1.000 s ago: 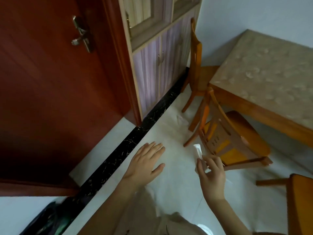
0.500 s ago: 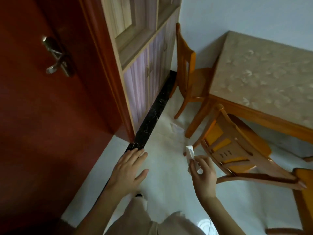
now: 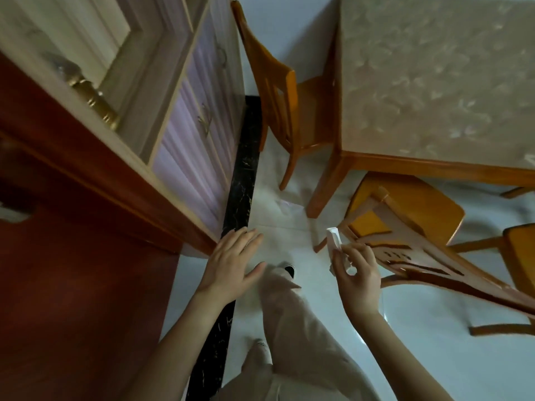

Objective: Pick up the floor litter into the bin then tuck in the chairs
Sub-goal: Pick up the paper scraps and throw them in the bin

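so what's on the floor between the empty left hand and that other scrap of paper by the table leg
Nothing: in the head view the pale floor from the left hand up to the paper scrap is bare.

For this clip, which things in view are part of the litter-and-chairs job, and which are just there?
Part of the job:
- white paper scrap, held in the right hand
- flat paper on the floor by the table leg
- chair by the cabinet, near chair, chair at the right edge
- left hand, open and empty

Just there:
- table
- cabinet
- red door
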`<action>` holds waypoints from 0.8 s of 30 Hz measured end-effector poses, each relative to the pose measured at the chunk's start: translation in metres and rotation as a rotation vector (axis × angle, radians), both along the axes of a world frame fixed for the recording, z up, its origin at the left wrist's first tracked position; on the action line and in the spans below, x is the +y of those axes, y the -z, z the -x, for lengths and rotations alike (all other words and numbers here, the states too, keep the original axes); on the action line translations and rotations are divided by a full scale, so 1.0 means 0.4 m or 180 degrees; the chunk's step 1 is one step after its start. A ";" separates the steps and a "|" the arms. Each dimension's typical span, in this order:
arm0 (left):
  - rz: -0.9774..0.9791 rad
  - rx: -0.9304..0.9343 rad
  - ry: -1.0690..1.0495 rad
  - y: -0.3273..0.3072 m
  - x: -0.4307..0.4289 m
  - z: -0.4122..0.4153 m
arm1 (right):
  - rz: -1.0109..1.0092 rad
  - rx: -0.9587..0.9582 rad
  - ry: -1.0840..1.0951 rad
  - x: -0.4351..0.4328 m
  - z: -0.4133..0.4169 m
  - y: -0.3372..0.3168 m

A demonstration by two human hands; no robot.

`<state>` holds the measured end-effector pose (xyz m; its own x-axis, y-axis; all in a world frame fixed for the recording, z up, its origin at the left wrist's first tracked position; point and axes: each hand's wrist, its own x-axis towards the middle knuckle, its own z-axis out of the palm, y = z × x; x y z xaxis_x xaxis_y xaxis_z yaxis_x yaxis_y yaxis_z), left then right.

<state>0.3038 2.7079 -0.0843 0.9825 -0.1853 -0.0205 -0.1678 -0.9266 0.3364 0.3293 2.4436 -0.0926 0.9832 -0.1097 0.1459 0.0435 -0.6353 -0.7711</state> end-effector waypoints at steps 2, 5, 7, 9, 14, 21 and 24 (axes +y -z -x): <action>-0.0048 0.0034 0.0049 0.022 0.012 -0.101 | 0.0021 0.0054 0.0039 0.020 -0.087 0.042; -0.0059 0.0097 0.0079 0.063 0.036 -0.255 | -0.0012 0.0229 0.0120 0.050 -0.217 0.099; -0.0042 0.0153 0.0114 0.107 0.048 -0.357 | -0.0041 0.0299 0.0162 0.066 -0.303 0.152; -0.0027 0.0175 0.0200 0.166 0.057 -0.461 | 0.0015 0.0333 0.0189 0.089 -0.381 0.215; 0.0179 0.0158 0.0492 0.415 0.063 -0.696 | -0.0162 0.0514 0.0579 0.163 -0.538 0.422; 0.0100 0.0156 0.1127 1.022 0.055 -0.919 | -0.0054 0.0587 0.0818 0.212 -0.679 0.971; 0.0115 0.0090 0.1131 1.295 0.054 -0.983 | -0.0065 0.0446 0.0896 0.216 -0.718 1.234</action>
